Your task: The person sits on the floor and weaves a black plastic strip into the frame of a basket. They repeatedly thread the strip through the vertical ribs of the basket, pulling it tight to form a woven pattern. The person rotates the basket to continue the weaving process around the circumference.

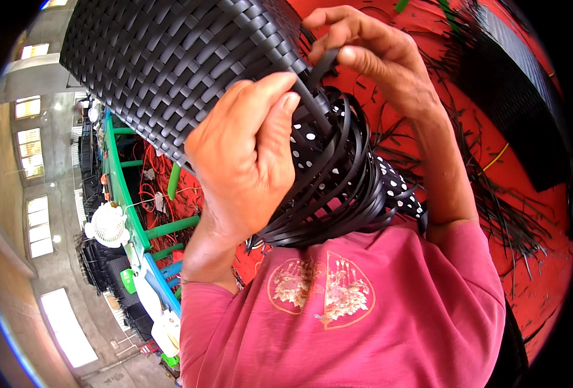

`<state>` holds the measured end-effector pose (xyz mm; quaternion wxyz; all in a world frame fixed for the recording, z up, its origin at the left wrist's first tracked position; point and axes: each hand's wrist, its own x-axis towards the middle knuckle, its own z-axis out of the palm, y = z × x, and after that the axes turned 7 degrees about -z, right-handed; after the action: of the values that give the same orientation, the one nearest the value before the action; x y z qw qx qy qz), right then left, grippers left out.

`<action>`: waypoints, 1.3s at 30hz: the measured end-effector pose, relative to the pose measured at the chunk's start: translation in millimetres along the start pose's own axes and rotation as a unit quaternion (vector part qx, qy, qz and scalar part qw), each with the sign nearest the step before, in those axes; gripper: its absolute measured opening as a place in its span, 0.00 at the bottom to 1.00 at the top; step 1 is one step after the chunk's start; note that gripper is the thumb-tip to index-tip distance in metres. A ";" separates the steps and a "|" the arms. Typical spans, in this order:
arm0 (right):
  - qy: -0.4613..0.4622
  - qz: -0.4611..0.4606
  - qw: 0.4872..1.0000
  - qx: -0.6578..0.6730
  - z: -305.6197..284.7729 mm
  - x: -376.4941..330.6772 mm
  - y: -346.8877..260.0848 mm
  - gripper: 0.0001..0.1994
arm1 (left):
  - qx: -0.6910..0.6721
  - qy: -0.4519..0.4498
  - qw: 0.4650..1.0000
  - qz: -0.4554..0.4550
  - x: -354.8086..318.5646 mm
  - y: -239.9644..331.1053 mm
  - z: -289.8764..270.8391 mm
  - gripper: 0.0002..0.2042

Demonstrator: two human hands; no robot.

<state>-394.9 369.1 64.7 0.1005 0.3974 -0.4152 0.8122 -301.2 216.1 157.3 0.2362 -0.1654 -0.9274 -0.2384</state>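
Note:
A black woven panel [163, 58] of flat plastic strips stands tilted in front of me, its edge running down toward my lap. My left hand [244, 152] is closed against this edge, thumb and forefinger together; what they pinch is hidden. Farther right, my right hand [377, 61] pinches a looped black plastic strip [325, 66] between thumb and fingers beside the panel's edge. Below both hands, a coil of loose black strips [351, 187] hangs over black cloth with white dots [390, 184] on my lap.
Black strip offcuts [493, 207] litter the red floor [526, 310] at the right, beside another dark woven piece [519, 84]. To the left stand a green frame [119, 174] and a white fan [108, 224].

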 end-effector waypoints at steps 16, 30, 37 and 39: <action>0.216 0.004 0.971 -0.105 7.0 -13.7 -12.5 0.07 | -0.166 -0.428 0.821 -0.340 103.0 29.6 -20.4 0.09; 0.095 0.192 0.935 0.283 0.3 0.3 -36.5 0.17 | -0.216 -0.395 0.834 -0.321 105.2 19.2 -31.6 0.10; 0.118 0.103 0.963 0.219 21.6 9.1 -47.2 0.08 | -0.241 -0.370 0.845 -0.301 99.7 21.4 -36.7 0.08; 0.133 0.203 0.970 0.019 44.0 10.5 -58.0 0.06 | -0.357 -0.389 0.808 -0.261 116.2 7.5 -47.2 0.10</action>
<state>-348.5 371.0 121.7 -0.0193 0.1951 -0.4546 0.8689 -377.9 220.4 256.7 -0.2915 -0.0683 -0.7995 -0.5207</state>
